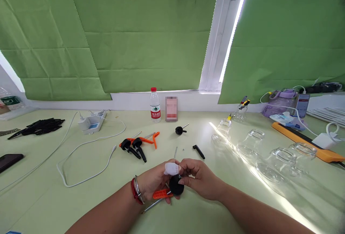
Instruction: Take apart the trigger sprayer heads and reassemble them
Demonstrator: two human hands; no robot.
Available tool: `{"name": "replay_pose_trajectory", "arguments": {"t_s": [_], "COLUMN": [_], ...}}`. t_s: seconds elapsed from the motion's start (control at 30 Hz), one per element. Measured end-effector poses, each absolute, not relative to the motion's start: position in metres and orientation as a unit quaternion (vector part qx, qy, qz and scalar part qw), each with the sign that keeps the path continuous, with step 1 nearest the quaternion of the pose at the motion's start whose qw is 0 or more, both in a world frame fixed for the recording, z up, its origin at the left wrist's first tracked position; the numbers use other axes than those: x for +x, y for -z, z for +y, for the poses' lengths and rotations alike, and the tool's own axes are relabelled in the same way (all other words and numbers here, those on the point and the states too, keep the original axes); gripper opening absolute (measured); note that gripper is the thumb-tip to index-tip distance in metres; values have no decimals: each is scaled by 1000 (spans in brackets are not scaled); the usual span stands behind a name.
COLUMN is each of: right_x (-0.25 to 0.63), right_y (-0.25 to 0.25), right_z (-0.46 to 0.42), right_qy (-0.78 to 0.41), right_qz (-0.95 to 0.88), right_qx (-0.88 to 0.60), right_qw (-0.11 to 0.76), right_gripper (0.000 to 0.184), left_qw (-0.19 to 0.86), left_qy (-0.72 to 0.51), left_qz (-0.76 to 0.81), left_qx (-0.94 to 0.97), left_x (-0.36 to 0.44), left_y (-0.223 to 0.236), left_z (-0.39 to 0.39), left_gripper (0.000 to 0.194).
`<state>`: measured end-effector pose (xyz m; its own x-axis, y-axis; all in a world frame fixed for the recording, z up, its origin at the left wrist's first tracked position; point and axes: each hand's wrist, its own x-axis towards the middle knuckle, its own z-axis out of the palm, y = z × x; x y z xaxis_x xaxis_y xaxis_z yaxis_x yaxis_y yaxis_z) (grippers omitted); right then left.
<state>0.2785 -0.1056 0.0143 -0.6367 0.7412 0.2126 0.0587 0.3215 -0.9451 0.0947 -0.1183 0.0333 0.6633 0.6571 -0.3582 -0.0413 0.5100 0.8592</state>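
Both hands meet low in the middle of the pale green table [54, 198]. My left hand [156, 182], with a white bandage on the thumb and red and silver bracelets at the wrist, is closed around a black pump cap [176, 187] and an orange clip [161, 193]; a thin metal tube sticks out below it. My right hand [199, 178] pinches the top of the same black cap. Just beyond the hands lie a loose metal tube [175, 152], a black nozzle piece [198, 151], another pump head [180, 130], and two black pump heads with orange clips [136, 145].
Several clear glass jars [280, 158] stand at the right. A water bottle [155, 105] is at the back. A white charger with cables [90, 123], a pile of black parts [40, 126] and a phone [9, 161] lie left. An orange tool [304, 142] is far right.
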Motion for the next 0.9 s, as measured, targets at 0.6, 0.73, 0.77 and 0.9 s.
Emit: {"name": "replay_pose_trajectory", "arguments": {"t_s": [0.6, 0.73, 0.77, 0.9], "right_x": [278, 278, 278, 278], "right_y": [-17, -15, -15, -15], "right_z": [-107, -106, -106, -107], "right_qy": [-527, -526, -526, -522], "right_qz": [-727, -728, -728, -727], "right_qx": [-276, -277, -277, -281], "right_qw": [342, 341, 341, 346], "right_gripper": [8, 9, 10, 11], "left_qw": [766, 762, 762, 772], "left_qy": [-259, -256, -255, -254], "left_qz": [378, 387, 389, 376], "left_qx": [450, 451, 451, 445], "left_x": [99, 99, 99, 98], "left_y": [-40, -41, -41, -39], "left_z": [-123, -123, -123, -123], "left_gripper": [33, 34, 34, 36]}}
